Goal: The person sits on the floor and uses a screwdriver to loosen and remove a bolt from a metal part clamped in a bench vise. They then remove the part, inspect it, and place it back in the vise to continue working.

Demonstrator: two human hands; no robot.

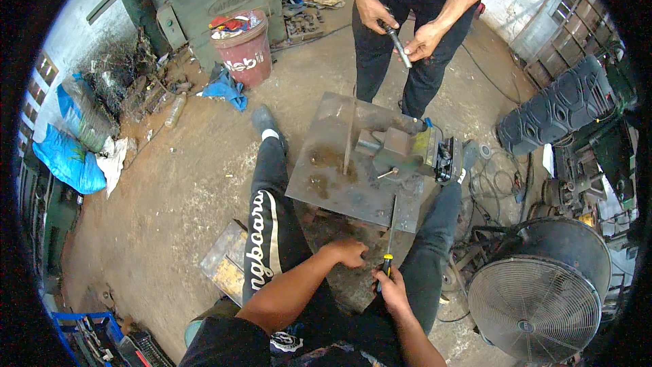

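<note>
My right hand [392, 290] is closed round the black-and-yellow handle of a slim file [393, 221]. Its long blade points away from me, the tip over the near edge of a metal work table [319, 187]. Left of the handle, my left hand [348, 253] is curled closed between my knees; whatever its fingers may hold is hidden. On the table's right side sits a bench vise [397, 153], beyond the file's tip. A long flat metal bar [350, 137] lies left of the vise.
Across the table another person's hands [401, 34] hold a metal rod [396, 44]. A drum fan [536, 292] stands near right, with cables and a black case [557, 105] beyond. A red bucket [243, 51] stands by a green machine [217, 10]. Blue sacks [68, 156] lie left.
</note>
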